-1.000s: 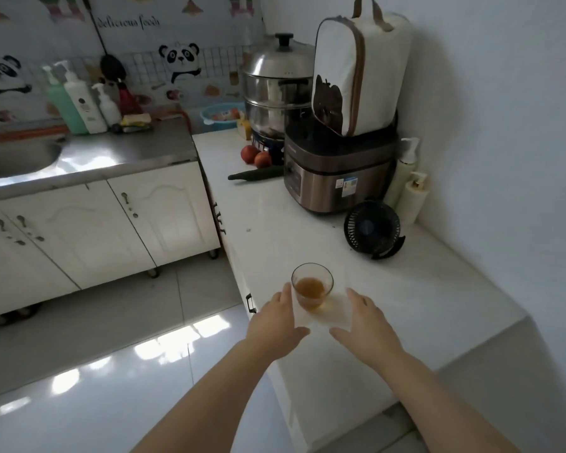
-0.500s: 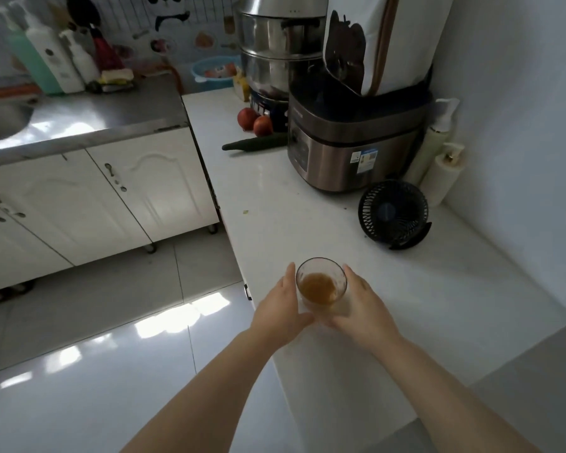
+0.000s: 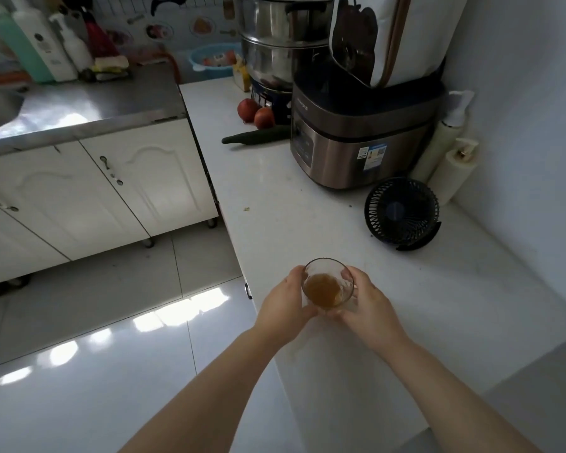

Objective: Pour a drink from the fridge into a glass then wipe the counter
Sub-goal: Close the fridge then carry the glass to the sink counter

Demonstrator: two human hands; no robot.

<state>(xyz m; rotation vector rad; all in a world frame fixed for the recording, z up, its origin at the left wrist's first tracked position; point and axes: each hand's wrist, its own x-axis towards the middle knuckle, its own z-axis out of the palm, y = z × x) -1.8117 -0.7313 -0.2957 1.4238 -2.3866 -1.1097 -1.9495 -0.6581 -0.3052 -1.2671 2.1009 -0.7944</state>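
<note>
— Amber is the colour logged for the drink. It sits in a clear glass, low centre of the frame, close to the front edge of the white counter. How is it held?

— It is cupped from both sides. The left hand is curled round the left wall and the right hand round the right wall, with thumbs low near the base. Whether the base is resting on the counter or just raised cannot be told.

— Handling?

— The glass is judged stiff, smooth and breakable. It is judged light, since only the lower part is filled. Slipperiness is to be expected if the outside is wet, though no wetness can be made out. The side wall below the rim is the place to be gripped. The open top means it must be kept upright.

— Other containers?

— A stacked steel steamer is noted at upper centre, its contents hidden. A cooker is noted just right of it, shut, with a white bag set on top. Two pump bottles are seen against the right wall. A blue basin is seen behind, its contents too small to name.

— Progress?

— Pouring is judged done and wiping is judged not yet done. No cloth is seen in either hand.
</note>
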